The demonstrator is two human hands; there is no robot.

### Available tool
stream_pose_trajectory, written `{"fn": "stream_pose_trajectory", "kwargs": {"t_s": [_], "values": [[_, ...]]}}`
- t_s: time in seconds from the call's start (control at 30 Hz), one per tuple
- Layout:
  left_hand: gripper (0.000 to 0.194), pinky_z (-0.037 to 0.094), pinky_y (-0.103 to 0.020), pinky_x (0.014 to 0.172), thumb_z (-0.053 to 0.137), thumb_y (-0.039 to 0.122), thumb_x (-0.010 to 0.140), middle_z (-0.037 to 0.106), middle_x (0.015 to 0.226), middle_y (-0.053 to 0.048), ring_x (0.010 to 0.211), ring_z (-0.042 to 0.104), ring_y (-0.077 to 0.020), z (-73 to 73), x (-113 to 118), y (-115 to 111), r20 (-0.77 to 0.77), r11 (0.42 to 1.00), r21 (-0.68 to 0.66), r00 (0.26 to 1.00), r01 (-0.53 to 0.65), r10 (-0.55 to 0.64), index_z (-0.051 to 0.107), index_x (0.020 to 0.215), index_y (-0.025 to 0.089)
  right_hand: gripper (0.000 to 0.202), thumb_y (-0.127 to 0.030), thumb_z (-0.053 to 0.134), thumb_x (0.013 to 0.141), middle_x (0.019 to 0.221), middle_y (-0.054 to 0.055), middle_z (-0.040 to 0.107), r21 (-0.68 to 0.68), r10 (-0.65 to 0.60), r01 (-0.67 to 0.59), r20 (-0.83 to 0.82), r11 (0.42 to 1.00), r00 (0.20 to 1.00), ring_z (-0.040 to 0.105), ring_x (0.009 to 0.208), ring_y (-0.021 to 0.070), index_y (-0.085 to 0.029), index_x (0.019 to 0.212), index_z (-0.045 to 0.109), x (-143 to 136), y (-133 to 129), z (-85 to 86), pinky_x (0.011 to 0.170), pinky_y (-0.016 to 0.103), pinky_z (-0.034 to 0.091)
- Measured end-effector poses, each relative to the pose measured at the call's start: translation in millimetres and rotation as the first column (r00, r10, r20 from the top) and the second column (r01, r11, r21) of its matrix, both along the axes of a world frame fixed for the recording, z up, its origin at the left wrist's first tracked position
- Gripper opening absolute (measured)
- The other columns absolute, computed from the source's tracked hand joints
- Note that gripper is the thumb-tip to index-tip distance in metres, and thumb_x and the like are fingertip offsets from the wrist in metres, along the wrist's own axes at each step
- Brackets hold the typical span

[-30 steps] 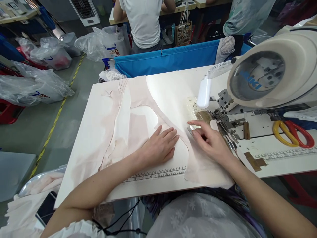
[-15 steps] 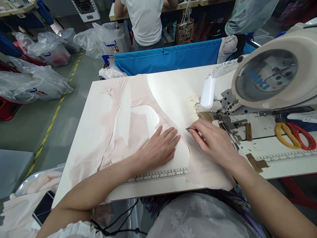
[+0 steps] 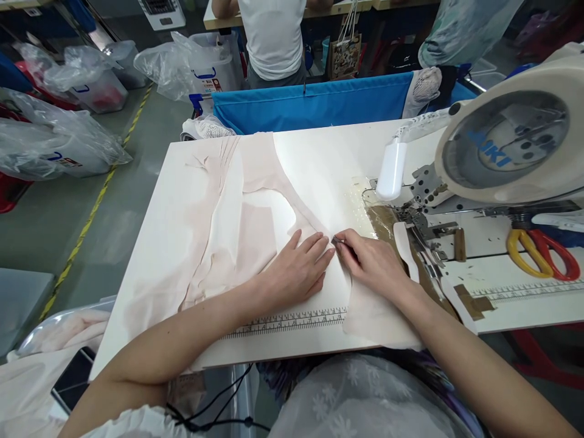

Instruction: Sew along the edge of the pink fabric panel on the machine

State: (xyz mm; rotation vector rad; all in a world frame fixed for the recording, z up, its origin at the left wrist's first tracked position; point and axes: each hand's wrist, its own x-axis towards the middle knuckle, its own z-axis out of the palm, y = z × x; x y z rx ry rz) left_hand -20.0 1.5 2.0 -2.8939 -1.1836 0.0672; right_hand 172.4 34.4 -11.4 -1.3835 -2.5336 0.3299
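A person's left hand lies flat, fingers spread, on pale pink fabric covering the left half of the white table. Just beside it, the right hand has its grip pinched together on a small metal tool, its tip touching the fabric's edge, left of the sewing machine.

Beyond my white worktop lies grey floor with a yellow line, plastic-bagged bins alongside.
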Motion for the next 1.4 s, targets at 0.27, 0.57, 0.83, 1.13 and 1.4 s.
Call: {"fn": "stream_pose_trajectory", "kwargs": {"t_s": [0.27,0.57,0.83,1.13,1.4], "values": [[0.046,0.032,-0.054,0.109,0.036,0.026,0.098,0.046,0.145,-0.021,0.139,0.037,-0.0329,1.5,1.4,-0.6,-0.009,0.999,-0.044,1.000,-0.002,0.002,0.044,0.139,0.006,0.021,-0.023,0.039,0.092,0.062,0.003,0.064,-0.038,0.040,-0.039,0.040,0.999,0.998,0.057,0.053,0.0192,-0.019,0.086,0.059,8.5,-0.2,9.5,0.050,0.027,0.029],[0.046,0.034,-0.048,0.110,0.035,0.026,0.099,0.046,0.147,-0.017,0.139,0.037,-0.0327,-2.4,0.8,-2.2,0.026,0.999,-0.033,0.999,0.023,-0.023,0.044,0.138,0.005,0.015,-0.029,0.038,0.095,0.069,0.002,0.065,-0.086,-0.075,0.057,-0.214,0.995,0.974,0.060,0.057,0.0192,-0.020,0.095,0.050,27.1,-10.9,14.3,0.054,0.027,0.039],[0.047,0.034,-0.054,0.108,0.038,0.029,0.099,0.041,0.150,-0.018,0.141,0.033,-0.0370,-1.0,2.9,-3.9,0.018,0.998,-0.058,0.999,0.036,-0.035,0.040,0.143,0.011,0.023,-0.023,0.034,0.096,0.071,0.004,0.067,-0.015,-0.003,0.002,-0.061,1.000,0.998,0.061,0.056,0.0193,-0.017,0.104,0.055,23.1,-15.6,-3.5,0.052,0.025,0.034],[0.047,0.036,-0.053,0.107,0.040,0.029,0.098,0.043,0.148,-0.019,0.139,0.035,-0.0388,1.0,5.3,-3.4,-0.002,0.998,-0.054,0.999,0.035,-0.036,0.043,0.142,0.010,0.028,-0.023,0.034,0.096,0.067,0.003,0.067,0.005,0.009,-0.009,-0.034,1.000,0.999,0.061,0.056,0.0190,-0.016,0.107,0.058,25.7,-17.5,-3.7,0.051,0.024,0.031],[0.046,0.037,-0.052,0.107,0.041,0.030,0.098,0.045,0.147,-0.018,0.138,0.038,-0.0375,1.5,6.4,-4.3,-0.022,0.999,-0.001,0.999,0.040,-0.040,0.045,0.139,0.011,0.027,-0.021,0.035,0.094,0.068,0.005,0.067,0.034,0.030,-0.032,0.040,0.999,0.999,0.060,0.057,0.0195,-0.015,0.103,0.060,24.1,-15.9,-4.2,0.051,0.025,0.027]]}}
